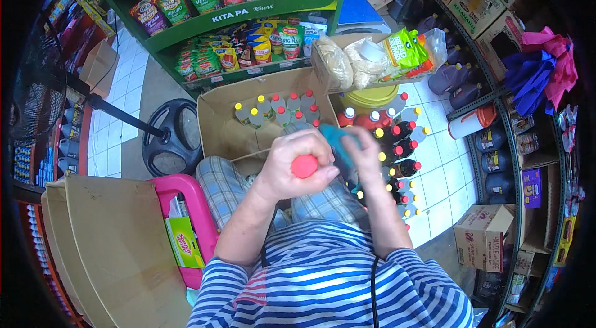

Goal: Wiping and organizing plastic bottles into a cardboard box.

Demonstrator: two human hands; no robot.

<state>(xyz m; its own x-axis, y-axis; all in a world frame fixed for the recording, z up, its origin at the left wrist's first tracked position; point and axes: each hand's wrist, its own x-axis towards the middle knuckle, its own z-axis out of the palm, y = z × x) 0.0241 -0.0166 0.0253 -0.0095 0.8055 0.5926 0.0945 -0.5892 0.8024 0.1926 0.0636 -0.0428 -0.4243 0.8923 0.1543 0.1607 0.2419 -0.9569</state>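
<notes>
In the middle of the head view, a red-capped bottle is held in the left hand; the fingers are closed around it, and its red cap is turned toward the camera. The body of this bottle is mostly hidden. Just beside it, a teal cloth is gripped by the right hand, which is blurred; whether the bottle is touched by the cloth cannot be told.

By judgement, the work is somewhere in its middle, with one bottle being handled. In the upper centre of the frame, a group of small bottles with yellow and red caps is placed upright inside an open cardboard box, where much bare space is seen. Right of centre, a larger group of bottles, dark and pale, with red and yellow caps, is stood on the white tiled floor; a few white caps are also seen there. If the box is being filled, only a small part is done and many bottles are left; if it is being emptied, much is done already. The direction cannot be told from this view, nor can it be seen which bottles are already cleaned.
</notes>
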